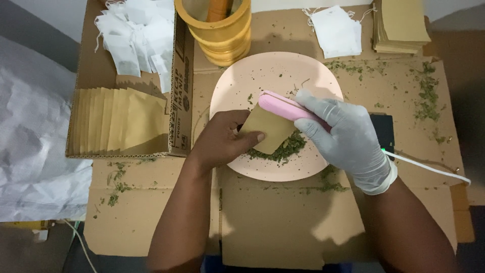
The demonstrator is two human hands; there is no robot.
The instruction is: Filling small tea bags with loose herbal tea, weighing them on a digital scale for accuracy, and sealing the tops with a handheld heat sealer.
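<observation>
Flattened cardboard (pixel 283 222) worktop — herb-strewn, pink plate (pixel 242 86) amid paper pouches (pixel 118 121)

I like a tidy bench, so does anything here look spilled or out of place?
Yes. Green herb flakes lie scattered over the cardboard, well off the pink plate, mostly at the far right and near left. Also, only the right hand wears a glove; the left hand is bare.

A yellow mortar (pixel 222 35) stands beside a cardboard box (pixel 179 76) of white tea bags (pixel 134 35) and brown sachets (pixel 118 121).
</observation>
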